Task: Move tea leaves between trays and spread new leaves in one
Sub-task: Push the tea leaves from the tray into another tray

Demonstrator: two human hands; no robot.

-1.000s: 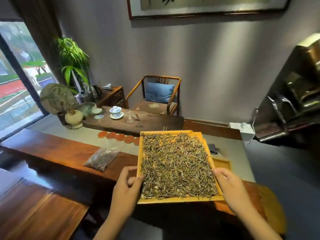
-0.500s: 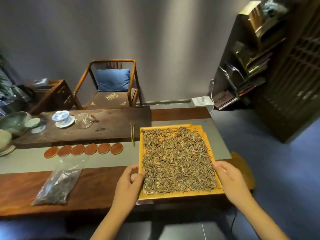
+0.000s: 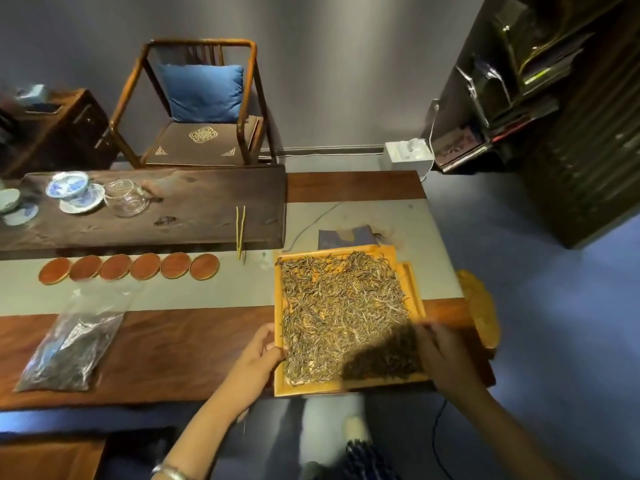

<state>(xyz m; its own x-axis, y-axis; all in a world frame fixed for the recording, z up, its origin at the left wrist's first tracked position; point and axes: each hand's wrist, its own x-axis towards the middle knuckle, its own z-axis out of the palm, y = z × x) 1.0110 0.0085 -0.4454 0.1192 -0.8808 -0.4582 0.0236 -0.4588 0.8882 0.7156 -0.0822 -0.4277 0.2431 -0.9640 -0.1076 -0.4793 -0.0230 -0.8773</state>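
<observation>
Leaves [image 3: 341,308] fill the tray [image 3: 349,388] over a second one; left hand [image 3: 258,353] fingers pinch its rim to steady it, right hand [image 3: 445,355] grip unclear in shadow.

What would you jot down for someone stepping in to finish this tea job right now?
Left hand: grips the left edge of the yellow tray.
Right hand: at the tray's right near corner, blurred; grip unclear.
Tea leaves cover the tray, which overhangs the wooden table edge. A second yellow tray peeks out beneath it.
A plastic bag of leaves lies to the left, untouched.
Done: one tray filled.
Left: transfer leaves, spread new ones.
</observation>
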